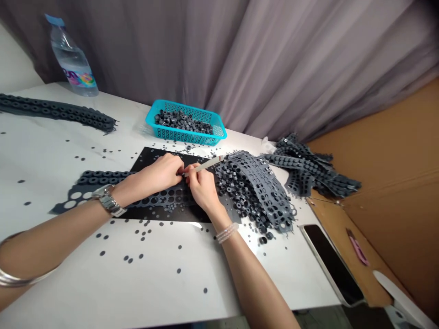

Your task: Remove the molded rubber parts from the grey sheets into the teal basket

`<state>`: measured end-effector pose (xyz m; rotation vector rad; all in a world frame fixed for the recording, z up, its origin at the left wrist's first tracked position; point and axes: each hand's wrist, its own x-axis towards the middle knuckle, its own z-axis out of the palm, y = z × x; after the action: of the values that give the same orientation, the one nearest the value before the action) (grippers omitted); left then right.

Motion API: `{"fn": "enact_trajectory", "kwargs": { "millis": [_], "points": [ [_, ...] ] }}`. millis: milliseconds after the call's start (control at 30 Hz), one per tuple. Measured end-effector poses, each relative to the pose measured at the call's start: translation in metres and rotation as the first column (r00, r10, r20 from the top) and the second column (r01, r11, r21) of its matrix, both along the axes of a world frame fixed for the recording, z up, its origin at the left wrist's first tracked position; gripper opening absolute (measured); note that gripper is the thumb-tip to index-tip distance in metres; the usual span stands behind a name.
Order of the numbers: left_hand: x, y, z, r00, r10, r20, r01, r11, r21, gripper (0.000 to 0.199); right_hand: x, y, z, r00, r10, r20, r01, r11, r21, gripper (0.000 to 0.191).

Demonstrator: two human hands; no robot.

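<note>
Over a black mat (139, 160), my left hand (168, 169) is closed, its fingertips pinching the edge of a dark grey rubber strip (106, 177) with rows of rings and round holes. The strip passes under my left wrist, which hides part of it. Close beside it, my right hand (202, 185) grips a slim off-white stick-like tool (210, 163), whose upper end points up to the right. Its working tip is hidden between the two hands. Small grey discs (168, 206) lie on the strip and mat.
Behind the mat stands a turquoise basket (221, 133) of small black rings. To the right are a heap of rings (240, 192), punched sheets (264, 178) and more strips (308, 169). A phone (331, 265), a pink cutter (357, 248), a water bottle (73, 61) and another strip (58, 109) lie around.
</note>
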<state>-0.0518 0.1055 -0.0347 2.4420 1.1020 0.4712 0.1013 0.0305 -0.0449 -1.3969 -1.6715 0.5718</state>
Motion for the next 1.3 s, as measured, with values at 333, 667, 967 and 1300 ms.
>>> {"fn": "enact_trajectory", "kwargs": {
  "millis": [333, 667, 967, 1300],
  "points": [
    [0.0, -0.009, 0.014, 0.998, 0.054, 0.016, -0.054, 0.999, 0.0, 0.017, -0.006, 0.0, -0.004, 0.988, -0.016, 0.155, 0.004, 0.997, 0.08, 0.028],
    [-0.053, -0.009, 0.035, 0.529, 0.61, 0.591, 0.164, 0.61, -0.776, 0.009, 0.005, 0.004, -0.009, 0.956, -0.083, -0.283, 0.068, 0.996, -0.061, 0.035],
    [-0.044, -0.021, 0.03, 0.351, 0.772, 0.53, 0.414, 0.38, -0.827, 0.009, 0.018, 0.003, 0.004, 0.768, -0.153, -0.622, 0.131, 0.988, -0.081, 0.03],
    [-0.029, -0.025, 0.027, 0.327, 0.77, 0.548, 0.351, 0.44, -0.827, 0.027, 0.005, 0.001, 0.003, 0.806, -0.152, -0.573, 0.127, 0.988, -0.083, 0.029]
  ]
}}
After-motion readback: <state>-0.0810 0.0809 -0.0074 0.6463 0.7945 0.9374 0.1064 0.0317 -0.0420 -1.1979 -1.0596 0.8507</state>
